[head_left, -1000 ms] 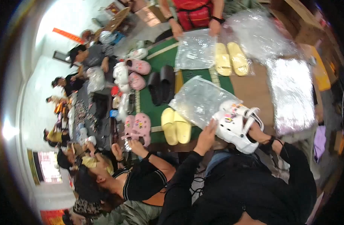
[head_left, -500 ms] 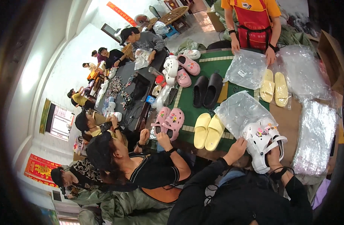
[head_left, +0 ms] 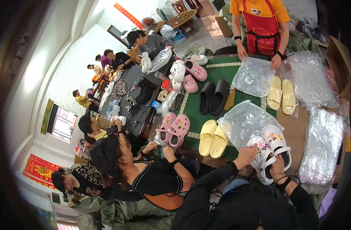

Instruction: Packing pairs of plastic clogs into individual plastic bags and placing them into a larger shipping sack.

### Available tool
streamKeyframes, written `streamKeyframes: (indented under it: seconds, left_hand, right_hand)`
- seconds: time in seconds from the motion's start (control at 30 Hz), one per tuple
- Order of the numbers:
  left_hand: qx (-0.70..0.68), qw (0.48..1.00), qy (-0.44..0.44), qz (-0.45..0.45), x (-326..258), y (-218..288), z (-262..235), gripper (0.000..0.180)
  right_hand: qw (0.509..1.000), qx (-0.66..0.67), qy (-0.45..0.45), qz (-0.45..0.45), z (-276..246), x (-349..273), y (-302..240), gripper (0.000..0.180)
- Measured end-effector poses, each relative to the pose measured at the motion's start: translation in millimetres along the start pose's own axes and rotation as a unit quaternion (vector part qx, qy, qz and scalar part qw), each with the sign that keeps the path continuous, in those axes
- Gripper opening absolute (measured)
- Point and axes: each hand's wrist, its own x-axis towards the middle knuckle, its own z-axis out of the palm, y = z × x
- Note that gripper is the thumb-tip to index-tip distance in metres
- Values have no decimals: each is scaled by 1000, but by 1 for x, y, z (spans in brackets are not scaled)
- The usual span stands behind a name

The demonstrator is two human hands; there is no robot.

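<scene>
A pair of white clogs [head_left: 264, 152] with colourful charms stands side by side at the table's near edge. My right hand [head_left: 277, 169] grips them at the heel openings and straps. My left hand [head_left: 246, 155] is closed at the near edge of a clear plastic bag [head_left: 246, 120], its fingertips against the left clog's side. The bag lies flat just beyond the clogs, and their toes overlap its near edge. Left of the bag, a pair of yellow slides [head_left: 213, 138] lies on the table.
Pink clogs [head_left: 174, 130], black clogs [head_left: 214, 96] and bagged yellow slides [head_left: 281, 95] lie on the green table mat [head_left: 231, 69]. A stack of clear bags [head_left: 322, 145] is at right. A co-worker [head_left: 145, 168] sits at my left; another person in a red apron [head_left: 261, 28] stands opposite.
The white clogs have turned and spread, so both now show side by side. My left hand has shifted slightly right, against the left clog. The far-side co-worker's hands stay on another bag.
</scene>
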Motion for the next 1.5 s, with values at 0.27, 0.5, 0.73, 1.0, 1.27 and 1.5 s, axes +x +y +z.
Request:
streamKeyframes:
  seconds: [0.27,0.5,0.73,1.0,1.27,1.5]
  left_hand:
    - [-83,996,23,17,16,4,-6,17]
    - [-80,994,3,78,10,9,-3,19]
    - [-11,995,-104,-2,24,10,-9,34]
    - [-39,996,-38,-64,51,-3,-3,24]
    - [7,1000,-29,-6,66,5,-9,14]
    - [-74,995,10,-65,63,17,-12,13]
  right_hand:
    - [999,-32,-8,19,-3,4,8,54]
    - [999,-38,-35,-5,-11,12,6,46]
    - [989,-82,-46,-118,5,6,11,40]
    - [987,-53,-60,-137,3,19,-5,35]
    - [981,-49,-49,-180,8,17,1,33]
    - [982,-19,-50,-179,-3,23,-1,30]
